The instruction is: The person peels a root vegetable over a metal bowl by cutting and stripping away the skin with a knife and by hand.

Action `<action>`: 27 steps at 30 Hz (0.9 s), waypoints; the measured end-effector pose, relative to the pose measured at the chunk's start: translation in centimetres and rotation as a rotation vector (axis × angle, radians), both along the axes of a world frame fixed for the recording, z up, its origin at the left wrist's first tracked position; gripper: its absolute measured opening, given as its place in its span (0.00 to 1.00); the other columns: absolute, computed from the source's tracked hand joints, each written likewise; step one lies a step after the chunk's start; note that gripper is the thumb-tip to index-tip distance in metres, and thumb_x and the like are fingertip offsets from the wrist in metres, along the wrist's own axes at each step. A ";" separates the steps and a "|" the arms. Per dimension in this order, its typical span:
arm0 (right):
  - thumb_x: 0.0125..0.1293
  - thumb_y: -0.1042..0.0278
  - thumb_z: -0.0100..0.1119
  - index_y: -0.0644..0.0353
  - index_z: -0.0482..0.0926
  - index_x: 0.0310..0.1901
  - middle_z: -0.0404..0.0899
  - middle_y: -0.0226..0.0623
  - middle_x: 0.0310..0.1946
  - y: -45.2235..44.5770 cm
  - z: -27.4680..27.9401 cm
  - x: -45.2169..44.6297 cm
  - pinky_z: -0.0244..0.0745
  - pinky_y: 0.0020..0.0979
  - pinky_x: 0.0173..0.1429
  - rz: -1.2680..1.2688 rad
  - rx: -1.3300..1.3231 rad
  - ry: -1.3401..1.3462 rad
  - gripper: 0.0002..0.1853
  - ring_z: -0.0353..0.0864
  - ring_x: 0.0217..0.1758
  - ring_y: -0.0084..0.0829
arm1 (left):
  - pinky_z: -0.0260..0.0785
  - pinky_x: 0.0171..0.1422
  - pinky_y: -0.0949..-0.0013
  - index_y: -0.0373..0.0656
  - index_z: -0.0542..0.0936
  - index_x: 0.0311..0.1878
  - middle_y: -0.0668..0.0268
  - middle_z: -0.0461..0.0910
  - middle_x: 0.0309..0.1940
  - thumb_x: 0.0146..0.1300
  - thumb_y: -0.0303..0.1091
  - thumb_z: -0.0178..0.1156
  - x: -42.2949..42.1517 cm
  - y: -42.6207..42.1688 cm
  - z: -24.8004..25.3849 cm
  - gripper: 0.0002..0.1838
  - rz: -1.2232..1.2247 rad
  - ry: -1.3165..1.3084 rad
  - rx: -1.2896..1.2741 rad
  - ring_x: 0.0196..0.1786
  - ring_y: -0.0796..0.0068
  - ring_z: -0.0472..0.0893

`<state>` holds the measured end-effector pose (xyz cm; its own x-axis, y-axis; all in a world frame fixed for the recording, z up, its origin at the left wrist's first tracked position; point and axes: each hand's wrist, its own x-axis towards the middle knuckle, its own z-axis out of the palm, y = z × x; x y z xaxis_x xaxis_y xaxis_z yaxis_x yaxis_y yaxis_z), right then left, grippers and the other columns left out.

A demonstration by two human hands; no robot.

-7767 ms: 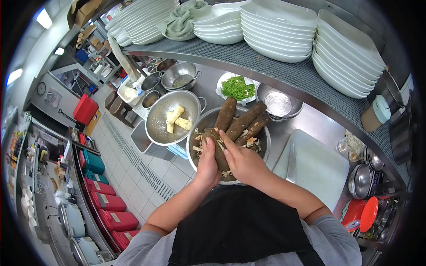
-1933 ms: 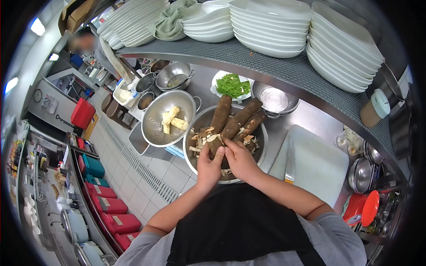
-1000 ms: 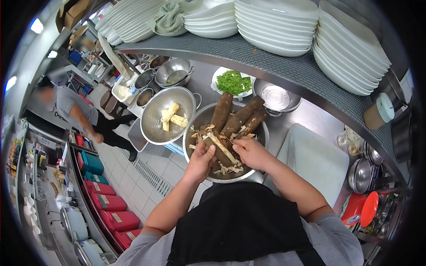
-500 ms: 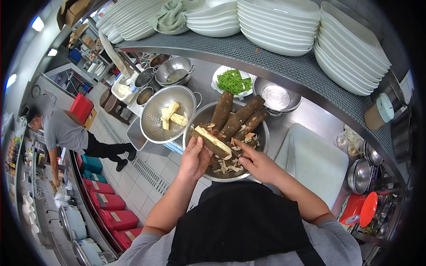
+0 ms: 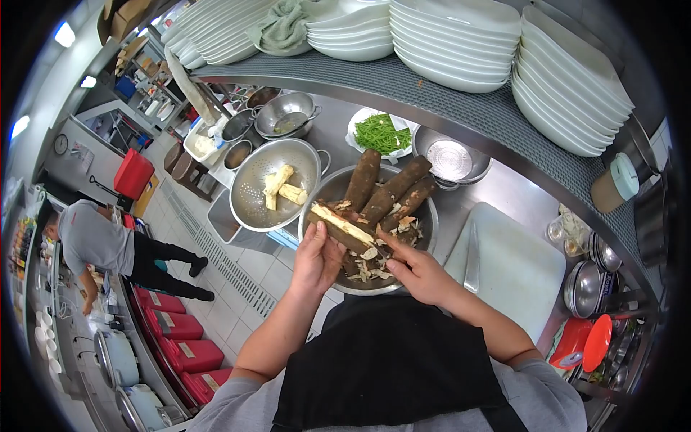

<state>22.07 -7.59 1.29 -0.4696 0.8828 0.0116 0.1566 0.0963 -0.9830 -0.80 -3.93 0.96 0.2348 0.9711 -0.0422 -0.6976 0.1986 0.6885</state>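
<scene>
In my left hand (image 5: 320,258) is a long brown root vegetable (image 5: 348,235), tilted over a metal bowl (image 5: 432,237). A pale strip of bared flesh runs along its upper side. My right hand (image 5: 417,268) is at the root's near right end, its index finger stretched along it and the other fingers curled. Whatever those fingers grip is hidden. Several unpeeled brown roots (image 5: 394,190) lean in the bowl beyond my hands, with loose peelings (image 5: 371,272) below. Peeled pale pieces (image 5: 281,187) lie in a metal colander (image 5: 245,191) on the left.
A knife (image 5: 472,263) lies on a white cutting board (image 5: 518,266) at right. Behind the bowl are a plate of cut green vegetables (image 5: 380,135) and a metal pan (image 5: 461,180). A shelf (image 5: 345,83) with stacked white dishes (image 5: 450,43) overhangs the counter. Another person (image 5: 97,241) stands at left.
The bared strip on the root looks slightly wider, and my right hand has shifted a little. At left, the other person's body and legs have changed position.
</scene>
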 end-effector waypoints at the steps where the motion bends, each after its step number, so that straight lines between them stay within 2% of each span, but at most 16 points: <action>1: 0.78 0.63 0.49 0.55 0.60 0.78 0.73 0.52 0.68 0.0 -0.1 0.1 0.66 0.36 0.72 -0.003 -0.002 0.000 0.29 0.74 0.71 0.43 | 0.64 0.76 0.50 0.37 0.65 0.68 0.49 0.75 0.63 0.81 0.41 0.44 0.0 0.0 0.0 0.22 0.008 -0.003 -0.003 0.68 0.56 0.74; 7: 0.78 0.65 0.49 0.56 0.60 0.77 0.75 0.51 0.66 0.5 -0.5 0.0 0.66 0.36 0.72 0.016 0.041 -0.042 0.29 0.76 0.69 0.42 | 0.64 0.76 0.50 0.37 0.64 0.69 0.49 0.74 0.64 0.81 0.41 0.46 0.1 -0.3 0.5 0.22 -0.037 -0.016 0.005 0.69 0.56 0.74; 10: 0.78 0.66 0.49 0.57 0.61 0.77 0.75 0.51 0.66 0.6 -0.6 0.0 0.66 0.35 0.72 0.003 0.143 -0.033 0.28 0.76 0.69 0.41 | 0.64 0.76 0.51 0.37 0.64 0.69 0.49 0.74 0.65 0.80 0.40 0.46 0.0 -0.4 0.2 0.22 -0.065 -0.015 0.005 0.69 0.56 0.74; 16: 0.78 0.68 0.49 0.58 0.68 0.73 0.76 0.51 0.66 0.3 -0.4 -1.3 0.67 0.33 0.71 -0.056 -0.051 -0.010 0.24 0.77 0.69 0.40 | 0.65 0.75 0.53 0.38 0.63 0.69 0.50 0.74 0.65 0.80 0.40 0.48 0.2 0.0 -0.8 0.22 -0.036 0.031 0.007 0.68 0.57 0.75; 18: 0.78 0.67 0.50 0.58 0.69 0.73 0.85 0.45 0.51 0.4 -2.2 -2.4 0.73 0.29 0.63 -0.195 0.155 0.031 0.24 0.84 0.56 0.33 | 0.66 0.75 0.53 0.38 0.63 0.69 0.50 0.74 0.64 0.80 0.40 0.48 0.2 0.1 -0.7 0.22 -0.012 0.060 0.006 0.68 0.57 0.75; 19: 0.78 0.67 0.50 0.58 0.69 0.73 0.85 0.45 0.51 0.7 -2.3 -2.2 0.73 0.29 0.63 -0.195 0.159 0.033 0.24 0.84 0.56 0.33 | 0.66 0.75 0.53 0.38 0.63 0.70 0.50 0.75 0.64 0.79 0.40 0.49 0.2 0.0 -0.3 0.23 -0.018 0.062 -0.003 0.68 0.57 0.75; 21: 0.80 0.66 0.48 0.55 0.68 0.74 0.80 0.31 0.29 1.4 -2.1 -1.4 0.76 0.26 0.40 -0.044 -0.228 0.060 0.24 0.79 0.30 0.24 | 0.66 0.74 0.54 0.38 0.63 0.70 0.50 0.75 0.63 0.79 0.40 0.49 -0.2 0.0 -0.2 0.23 -0.020 0.066 -0.019 0.67 0.57 0.76; 22: 0.80 0.66 0.48 0.55 0.68 0.74 0.80 0.31 0.29 1.6 -1.3 -1.0 0.76 0.26 0.40 -0.042 -0.233 0.061 0.24 0.79 0.30 0.24 | 0.66 0.74 0.53 0.38 0.63 0.70 0.50 0.76 0.63 0.79 0.40 0.49 -0.7 0.2 -0.5 0.23 -0.063 0.073 -0.017 0.67 0.58 0.76; 24: 0.81 0.67 0.46 0.54 0.68 0.74 0.63 0.23 0.21 2.1 0.8 0.1 0.57 0.19 0.21 0.069 -0.683 0.270 0.22 0.59 0.17 0.13 | 0.67 0.74 0.53 0.37 0.64 0.70 0.50 0.76 0.63 0.79 0.40 0.49 -1.1 0.3 -1.0 0.24 -0.111 0.077 -0.014 0.67 0.58 0.76; 27: 0.81 0.67 0.46 0.54 0.65 0.76 0.65 0.24 0.22 2.7 0.7 1.0 0.57 0.20 0.18 0.149 -0.759 0.344 0.24 0.59 0.15 0.15 | 0.67 0.73 0.53 0.37 0.64 0.70 0.50 0.76 0.62 0.79 0.41 0.49 -1.3 0.5 -1.3 0.24 -0.138 0.062 -0.038 0.66 0.58 0.77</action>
